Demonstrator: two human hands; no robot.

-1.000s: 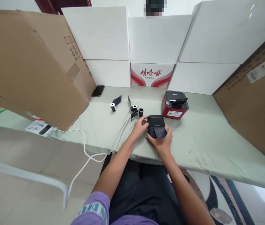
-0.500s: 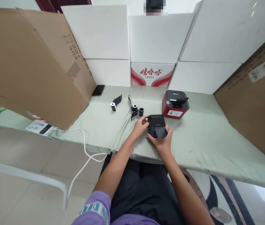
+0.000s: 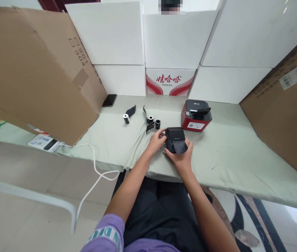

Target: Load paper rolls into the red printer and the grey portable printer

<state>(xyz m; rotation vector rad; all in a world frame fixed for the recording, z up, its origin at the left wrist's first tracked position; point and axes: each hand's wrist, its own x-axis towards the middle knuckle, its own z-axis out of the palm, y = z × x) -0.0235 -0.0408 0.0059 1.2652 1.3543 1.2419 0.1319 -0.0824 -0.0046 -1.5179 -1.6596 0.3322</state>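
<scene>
A small black receipt printer (image 3: 175,134) is held between my hands over the near part of the table, with a strip of dark paper (image 3: 180,147) hanging from its front. My right hand (image 3: 183,157) wraps its near and right sides, thumb at the lower left corner. At its left side, my left hand (image 3: 157,140) grips with curled fingers, partly hidden. Just beyond are small paper rolls, one black (image 3: 157,124) and one white-ended (image 3: 150,119) with dark loose strips. Another paper roll (image 3: 126,118) with a black tail lies further left. A red and black printer (image 3: 196,115) stands behind to the right.
White boxes (image 3: 173,42) wall off the back, one with red print (image 3: 169,82). Cardboard boxes flank the left (image 3: 40,77) and right (image 3: 290,115). A phone (image 3: 109,100) lies back left. A white cable (image 3: 95,164) hangs off the front edge. A person's head shows behind the boxes.
Both hands keep the same hold on the black receipt printer. The view has shifted very slightly; nothing else on the table has visibly moved.
</scene>
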